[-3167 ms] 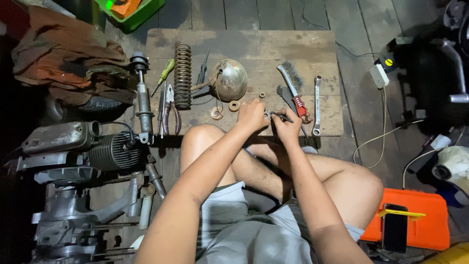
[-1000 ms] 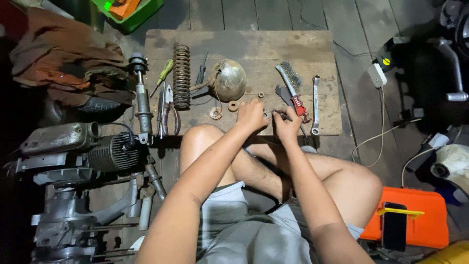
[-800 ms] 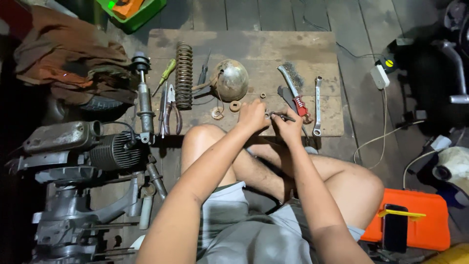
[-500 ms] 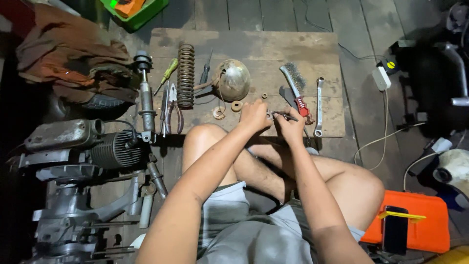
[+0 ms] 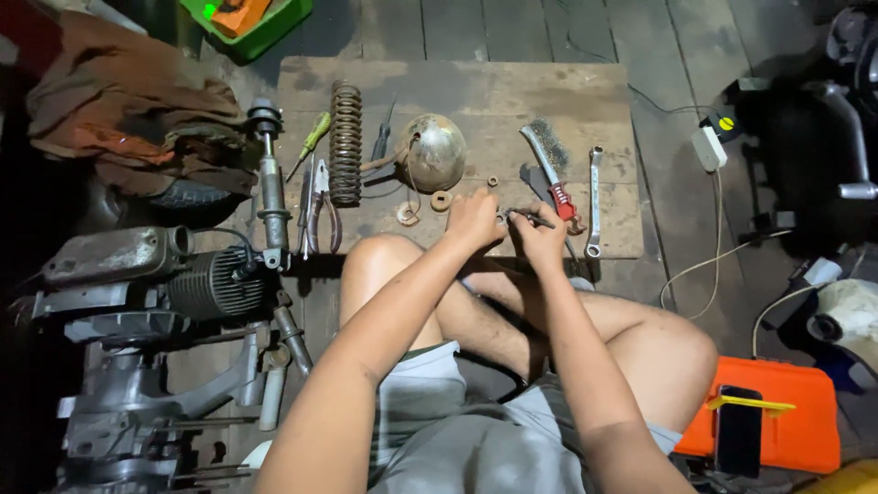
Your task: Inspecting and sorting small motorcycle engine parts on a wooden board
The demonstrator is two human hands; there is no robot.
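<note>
I sit cross-legged at a wooden board (image 5: 457, 82) on the floor. My left hand (image 5: 476, 218) pinches a small metal part (image 5: 501, 220) just above the board's near edge. My right hand (image 5: 540, 233) grips a thin dark tool (image 5: 532, 218) whose tip points left at that part. The two hands almost touch. Round washers (image 5: 441, 200) lie just left of my left hand, with a rusty dome-shaped metal shell (image 5: 433, 151) beyond them.
On the board lie a coil spring (image 5: 346, 142), screwdrivers (image 5: 309, 144), pliers (image 5: 318, 203), a wire brush (image 5: 547, 160), a wrench (image 5: 594, 201) and a shock absorber rod (image 5: 271, 187). An engine (image 5: 155, 293) stands at left. An orange case with a phone (image 5: 768, 425) is at right.
The hands stay together at the same spot over the board's near edge. Only small finger and head movements show; the view has shifted slightly downward.
</note>
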